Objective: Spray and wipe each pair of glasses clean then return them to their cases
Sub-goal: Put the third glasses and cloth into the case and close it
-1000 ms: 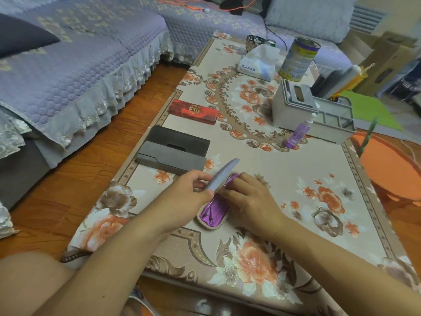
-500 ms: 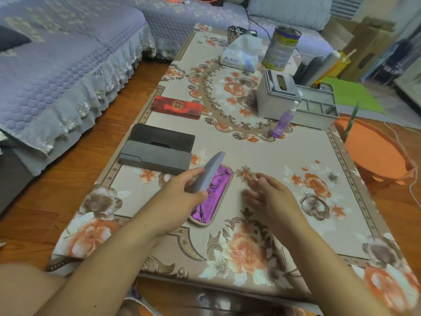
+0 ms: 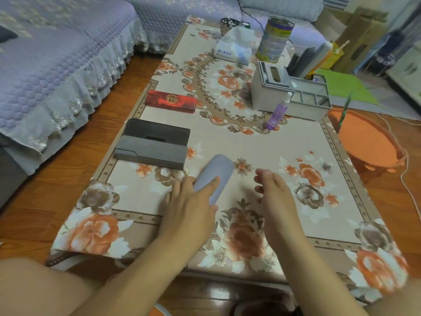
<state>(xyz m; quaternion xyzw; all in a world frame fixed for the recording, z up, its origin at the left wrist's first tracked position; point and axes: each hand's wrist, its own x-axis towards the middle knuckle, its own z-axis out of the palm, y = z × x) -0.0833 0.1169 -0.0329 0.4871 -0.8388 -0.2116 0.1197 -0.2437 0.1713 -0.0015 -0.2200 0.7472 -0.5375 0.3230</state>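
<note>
Upper left of frame: lavender quilted sofa cover with lace trim, above wood floor.

Left of centre, on floral tablecloth: red glasses case, closed, lying flat near the cloth's left border. Below it, two dark grey cases side by side and touching: black case farther up, grey case nearer the lower edge; both closed.

Centre of frame: light grey glasses case, lid down, lying at a slant on the cloth just right of the grey case. Contents not visible. Left hand resting on the lower end of this case, index finger laid straight along the lid, remaining fingers loosely spread; pressing, not gripping.

Right of centre: right hand apart from the case, above the cloth, fingers loosely curled, holding nothing. Slightly blurred.

Upper centre to upper right: tissue pack, tall tin can, grey organiser box with tray section. Purple spray bottle upright just beside the organiser's lower edge.

Right edge: orange basin on the floor, beside the table.
</note>
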